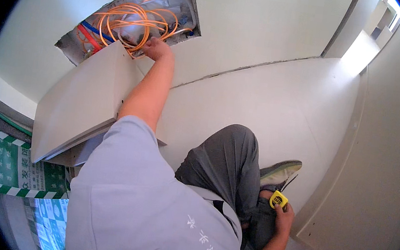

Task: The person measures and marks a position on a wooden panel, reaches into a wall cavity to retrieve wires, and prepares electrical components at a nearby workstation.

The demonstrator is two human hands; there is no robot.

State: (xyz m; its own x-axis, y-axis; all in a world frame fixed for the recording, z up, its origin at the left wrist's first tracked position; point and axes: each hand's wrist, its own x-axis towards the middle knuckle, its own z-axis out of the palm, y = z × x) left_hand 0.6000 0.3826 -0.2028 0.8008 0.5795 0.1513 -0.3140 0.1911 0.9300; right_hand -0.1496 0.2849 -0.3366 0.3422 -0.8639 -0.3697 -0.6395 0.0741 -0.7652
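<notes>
My left hand (155,50) reaches into a rough rectangular opening in the pale wall, fingers curled on the lower loops of a tangled orange cable coil (130,21). Behind the coil are a red pipe (89,37), a blue pipe (92,29) and whitish material, partly hidden. A beige cabinet box (79,92) stands just below the opening, beside my left forearm. At the lower right my right hand (283,216) grips a yellow tape measure (278,199) over my bent leg, near my shoe.
A pale floor (256,107) spreads ahead of my folded legs. A tall beige panel (373,159) rises close on the right, with a bright narrow gap at the upper right. Green-and-white printed protective sheeting (11,158) covers surfaces at the lower left, beside the box.
</notes>
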